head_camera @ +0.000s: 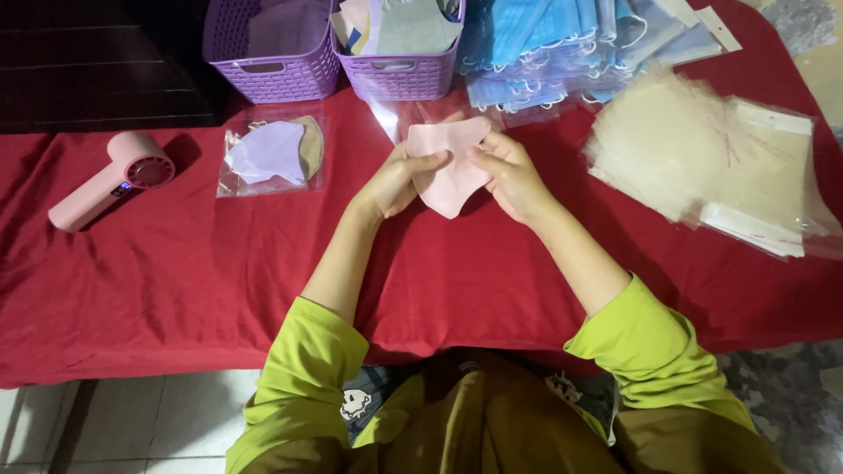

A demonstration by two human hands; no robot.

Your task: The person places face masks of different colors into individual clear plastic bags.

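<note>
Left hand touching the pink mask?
Touching. The head view shows the left hand with its thumb pressed across the pink mask; the right hand grips the opposite edge.

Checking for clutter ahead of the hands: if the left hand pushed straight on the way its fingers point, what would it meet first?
The left hand points up and right, already gripping the pink mask. Beyond it, likely the clear plastic bag, then the purple basket; depth is unclear.
</note>
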